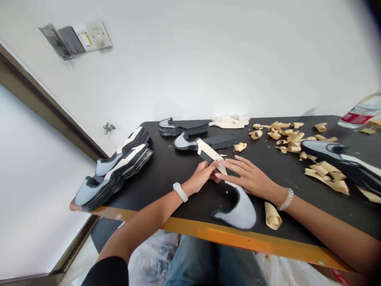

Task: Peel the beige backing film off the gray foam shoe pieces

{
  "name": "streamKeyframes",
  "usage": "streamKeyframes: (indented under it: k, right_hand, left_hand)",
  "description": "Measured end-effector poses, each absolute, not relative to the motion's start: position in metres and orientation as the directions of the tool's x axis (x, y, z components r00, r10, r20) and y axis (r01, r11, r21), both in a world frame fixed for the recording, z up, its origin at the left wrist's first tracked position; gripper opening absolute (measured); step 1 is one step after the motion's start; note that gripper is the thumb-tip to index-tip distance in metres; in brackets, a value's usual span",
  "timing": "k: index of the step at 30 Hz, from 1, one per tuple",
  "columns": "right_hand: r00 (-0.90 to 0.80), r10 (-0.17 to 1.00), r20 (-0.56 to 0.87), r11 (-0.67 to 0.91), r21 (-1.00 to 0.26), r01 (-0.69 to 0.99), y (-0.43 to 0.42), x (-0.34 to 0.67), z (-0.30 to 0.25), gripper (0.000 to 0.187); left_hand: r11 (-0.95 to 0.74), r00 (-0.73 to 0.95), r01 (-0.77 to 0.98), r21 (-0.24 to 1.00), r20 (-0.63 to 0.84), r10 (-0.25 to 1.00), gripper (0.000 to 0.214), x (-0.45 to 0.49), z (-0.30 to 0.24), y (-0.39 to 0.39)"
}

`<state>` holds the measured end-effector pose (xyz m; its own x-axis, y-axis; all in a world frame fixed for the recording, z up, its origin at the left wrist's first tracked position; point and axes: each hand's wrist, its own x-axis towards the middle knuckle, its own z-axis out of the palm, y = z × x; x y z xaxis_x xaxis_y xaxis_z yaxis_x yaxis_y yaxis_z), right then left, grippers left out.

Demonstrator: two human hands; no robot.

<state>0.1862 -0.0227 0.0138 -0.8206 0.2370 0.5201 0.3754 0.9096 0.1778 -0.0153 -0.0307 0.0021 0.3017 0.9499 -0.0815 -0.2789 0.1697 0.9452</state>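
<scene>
Both hands met over a flat grey-and-black cut piece (241,206) lying near the front edge of the black tabletop (166,174). The left hand (203,175) had its grip pinched together on the piece's narrow upper end, where a tan paper strip (206,152) ran on away from the person. The right hand (249,177) lay flat on the same piece, its grip apart, fingers spread and pressing down.

Nothing lay between the hands and the piece. One curled paper peeling (272,216) sat just beside the right wrist, touching the tabletop near the orange edge. More curled peelings (286,135) were scattered across the far right, and another heap (327,174) lay against a dark stack of pieces (342,157) on the right.

Behind the strip stood two low stacks (184,127) (218,141) of dark pieces, with cream cut-outs (229,121) beyond them. A larger fanned stack (114,172) took up the left corner, well apart from the hands. A plastic bottle (361,111) lay at the far right edge.
</scene>
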Motion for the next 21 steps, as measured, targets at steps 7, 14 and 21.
streamKeyframes:
  k: [7,14,21]
  right_hand:
    - [-0.733,0.196,0.651,0.883,0.208,0.422,-0.012,0.215,0.046,0.058]
    - [-0.431,0.185,0.883,0.369,0.344,0.863,0.013,0.297,0.107,0.062]
    - [-0.364,0.697,0.618,0.039,0.474,0.88,0.001,0.391,0.08,0.048]
  left_hand:
    - [0.16,0.429,-0.132,0.978,-0.089,0.899,0.064,-0.015,0.007,-0.033]
    - [0.123,0.416,-0.126,0.984,-0.06,0.907,0.062,-0.015,0.007,-0.037]
    - [-0.045,0.392,0.053,0.998,0.021,0.92,0.042,-0.037,0.019,-0.026]
